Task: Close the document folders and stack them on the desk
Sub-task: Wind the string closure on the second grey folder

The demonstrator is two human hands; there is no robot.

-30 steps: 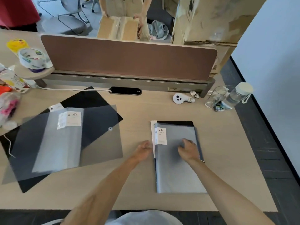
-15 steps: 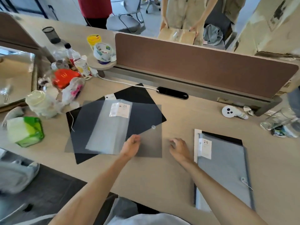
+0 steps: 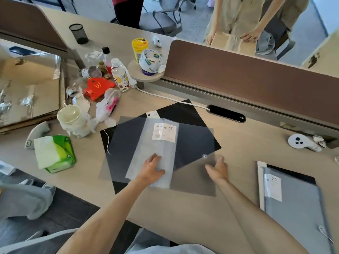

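An open folder (image 3: 190,138) lies spread at the middle of the desk, its smoky translucent cover fanned over a black back sheet, with pale sleeves and a white "20" label showing. My left hand (image 3: 153,168) rests flat on the pale sleeves near the folder's front edge. My right hand (image 3: 218,168) hovers with fingers apart over the right flap, beside its small round button. A closed grey folder (image 3: 291,204) with its own "20" label lies at the right, near the desk's front edge.
Clutter fills the left of the desk: a green tissue pack (image 3: 55,153), a lidded cup (image 3: 70,116), bottles (image 3: 120,75), a red carton (image 3: 98,87). A brown divider (image 3: 247,77) runs along the back. A white cable (image 3: 165,96) and a white controller (image 3: 298,141) lie nearby.
Both hands left the closed folder and moved left to the open one. My left hand now lies on its sleeves and my right hand has reached the right flap.
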